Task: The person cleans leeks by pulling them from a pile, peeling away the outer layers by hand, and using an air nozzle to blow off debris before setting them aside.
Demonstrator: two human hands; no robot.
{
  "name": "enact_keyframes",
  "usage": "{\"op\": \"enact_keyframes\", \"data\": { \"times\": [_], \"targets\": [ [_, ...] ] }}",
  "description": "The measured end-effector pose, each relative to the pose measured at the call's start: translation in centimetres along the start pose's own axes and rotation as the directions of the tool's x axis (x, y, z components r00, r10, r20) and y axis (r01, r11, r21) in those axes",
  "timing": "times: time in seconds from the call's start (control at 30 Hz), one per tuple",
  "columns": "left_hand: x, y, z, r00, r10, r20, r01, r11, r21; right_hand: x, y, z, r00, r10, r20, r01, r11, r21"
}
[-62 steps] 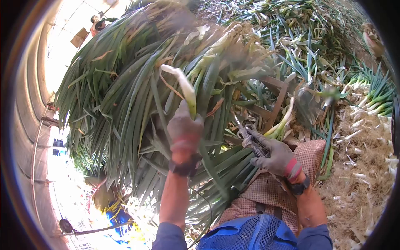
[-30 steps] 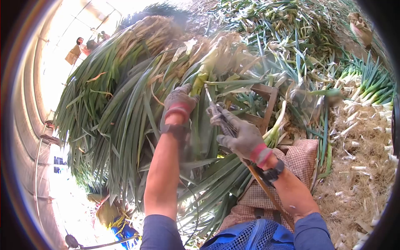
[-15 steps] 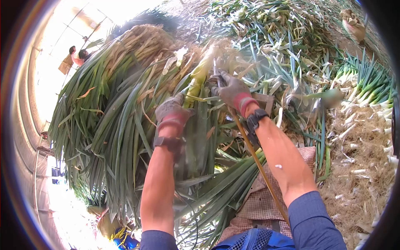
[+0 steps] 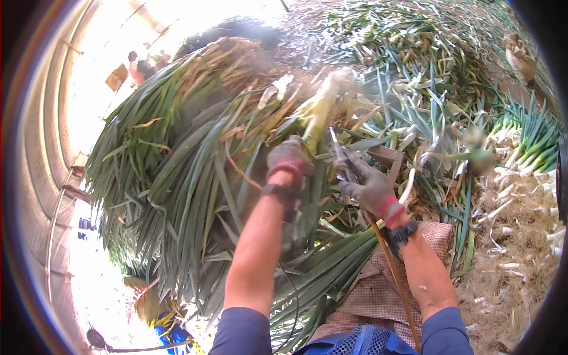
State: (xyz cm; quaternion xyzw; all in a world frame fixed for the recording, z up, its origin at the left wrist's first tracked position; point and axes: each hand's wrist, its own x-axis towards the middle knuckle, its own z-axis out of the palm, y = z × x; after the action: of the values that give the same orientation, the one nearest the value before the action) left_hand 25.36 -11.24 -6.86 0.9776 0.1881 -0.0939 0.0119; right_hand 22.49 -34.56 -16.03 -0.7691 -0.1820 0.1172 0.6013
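My left hand, in a grey glove with a red cuff, is closed around a leek just below its pale stalk. The root end points up and away from me and is smeared by motion. In my right hand, gloved alike, is an air blow gun with a thin metal nozzle. The nozzle tip is just right of the stalk, apart from it. A brown hose runs from the gun down toward my body. A big heap of leeks lies beside and beyond my left hand.
Stripped leaves are piled at the back right. Cleaned leeks lie in a row at far right, near scattered root trimmings. A checked cloth lies close to my body. Another person is at the far left.
My right hand has drawn the blow gun back toward me, away from the stalk. My left hand has shifted slightly right with the leek. The view has turned a little left.
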Motion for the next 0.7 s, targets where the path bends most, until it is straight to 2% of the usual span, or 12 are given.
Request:
{"op": "enact_keyframes", "data": {
  "times": [0.03, 0.13, 0.23, 0.27, 0.3, 0.37, 0.47, 0.5, 0.6, 0.63, 0.7],
  "targets": [
    [-1.1, 0.3, 0.6, 1.0, 0.009, -0.01, -0.009, 1.0, -0.013, -1.2, 0.5, 0.5, 1.0, -0.025, -0.016, 0.027, 0.993, 0.117],
    [-4.7, 0.2, 2.1, 1.0, -0.005, 0.015, 0.006, 0.999, -0.044, -6.3, -1.9, 0.6, 0.999, 0.034, 0.031, -0.044, 0.902, 0.43],
    [-9.0, 0.4, 2.9, 0.999, -0.01, 0.049, 0.015, 0.997, -0.082, -11.1, -2.6, 0.7, 0.997, -0.032, 0.068, 0.017, 0.978, 0.209],
    [-10.3, 0.1, 2.9, 0.999, -0.01, 0.049, 0.015, 0.995, -0.095, -12.4, -4.3, 0.0, 0.993, 0.009, 0.121, -0.021, 0.995, 0.096],
    [-10.9, -0.4, 3.9, 1.0, 0.005, -0.021, -0.007, 0.994, -0.11, -12.9, -4.4, 0.1, 0.992, 0.032, 0.119, -0.038, 0.998, 0.055],
    [-12.1, -1.0, 4.4, 1.0, -0.019, -0.002, 0.019, 0.994, -0.108, -13.5, -4.2, 0.4, 0.99, 0.076, 0.116, -0.074, 0.997, -0.023],
    [-13.6, -1.1, 4.3, 0.999, -0.043, -0.013, 0.041, 0.995, -0.094, -11.7, -3.0, 0.6, 0.995, 0.103, -0.003, -0.103, 0.994, -0.042],
    [-13.4, -1.6, 5.0, 0.999, -0.037, -0.026, 0.034, 0.995, -0.098, -11.6, -2.7, 0.6, 1.0, 0.013, -0.025, -0.013, 1.0, -0.027],
    [-14.4, -1.7, 5.3, 0.999, -0.029, -0.021, 0.027, 0.995, -0.096, -12.3, -4.8, -0.1, 0.988, 0.095, 0.124, -0.08, 0.99, -0.12],
    [-14.7, -1.5, 5.1, 1.0, -0.027, -0.017, 0.025, 0.995, -0.094, -11.4, -3.8, 0.5, 0.989, 0.099, 0.113, -0.077, 0.98, -0.184],
    [-15.0, -1.6, 5.4, 1.0, -0.024, -0.013, 0.023, 0.993, -0.113, -8.6, -4.0, 0.6, 0.987, 0.142, 0.07, -0.127, 0.974, -0.186]
  ]
}}
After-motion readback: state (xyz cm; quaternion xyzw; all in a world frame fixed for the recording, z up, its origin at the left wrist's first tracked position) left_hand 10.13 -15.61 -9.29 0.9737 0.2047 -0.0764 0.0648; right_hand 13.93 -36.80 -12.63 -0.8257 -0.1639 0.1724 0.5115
